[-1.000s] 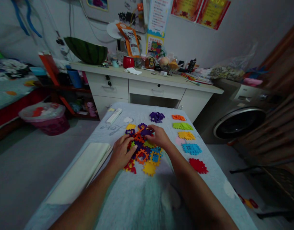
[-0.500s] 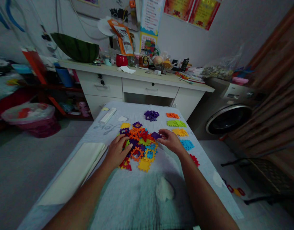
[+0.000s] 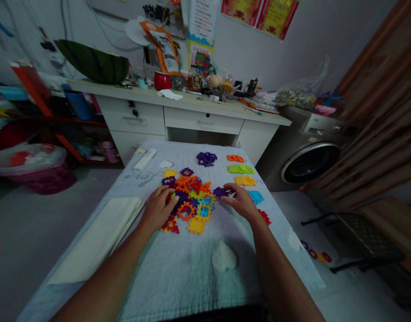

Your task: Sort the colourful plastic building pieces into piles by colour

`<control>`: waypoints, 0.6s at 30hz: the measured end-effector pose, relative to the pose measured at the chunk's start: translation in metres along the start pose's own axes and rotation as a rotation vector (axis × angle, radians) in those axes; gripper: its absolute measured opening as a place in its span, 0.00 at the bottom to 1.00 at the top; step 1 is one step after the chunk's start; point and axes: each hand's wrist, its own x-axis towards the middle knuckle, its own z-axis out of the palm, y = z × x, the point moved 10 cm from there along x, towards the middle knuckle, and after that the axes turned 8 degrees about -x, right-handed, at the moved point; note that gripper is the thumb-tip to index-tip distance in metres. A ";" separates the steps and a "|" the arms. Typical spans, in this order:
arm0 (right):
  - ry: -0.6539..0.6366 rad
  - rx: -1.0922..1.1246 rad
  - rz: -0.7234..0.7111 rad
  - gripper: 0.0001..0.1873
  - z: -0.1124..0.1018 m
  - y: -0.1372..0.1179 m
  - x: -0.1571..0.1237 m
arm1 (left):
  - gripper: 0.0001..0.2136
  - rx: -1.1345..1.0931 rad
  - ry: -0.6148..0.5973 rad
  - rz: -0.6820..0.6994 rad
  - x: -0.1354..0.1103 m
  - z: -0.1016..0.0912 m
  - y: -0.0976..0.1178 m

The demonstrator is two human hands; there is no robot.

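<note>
A heap of mixed plastic interlocking tiles (image 3: 186, 210) in purple, orange, red, yellow, green and blue lies mid-table. My left hand (image 3: 157, 207) rests on the heap's left side, its thumb and fingers apart. Just right of the heap, my right hand (image 3: 240, 200) has its thumb and fingers closed on a purple tile (image 3: 220, 192). Beyond the heap is a pile of purple tiles (image 3: 206, 158). Along the table's right side run single-colour piles: orange (image 3: 236, 158), green (image 3: 240, 169), yellow (image 3: 245, 180), blue (image 3: 256, 197) and red (image 3: 264, 217).
A folded cream cloth (image 3: 94, 241) lies along the left of the cloth-covered table (image 3: 178, 277), with a white oblong box (image 3: 145, 160) farther back. A cluttered white desk (image 3: 188, 105) stands behind, and a washing machine (image 3: 306, 143) at right.
The purple tile in my right hand has come slightly away from the heap, to the right. My left hand stays on the heap. The whole view has shifted a little.
</note>
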 end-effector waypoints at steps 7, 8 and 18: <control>0.070 -0.013 0.067 0.16 0.004 0.016 0.040 | 0.18 -0.036 0.009 0.002 0.001 -0.003 0.006; 0.088 -0.014 0.089 0.16 0.007 0.020 0.049 | 0.18 -0.041 0.013 0.003 0.001 -0.004 0.006; 0.349 -0.010 0.361 0.15 0.033 0.070 0.144 | 0.18 -0.053 0.000 -0.017 0.002 -0.003 0.001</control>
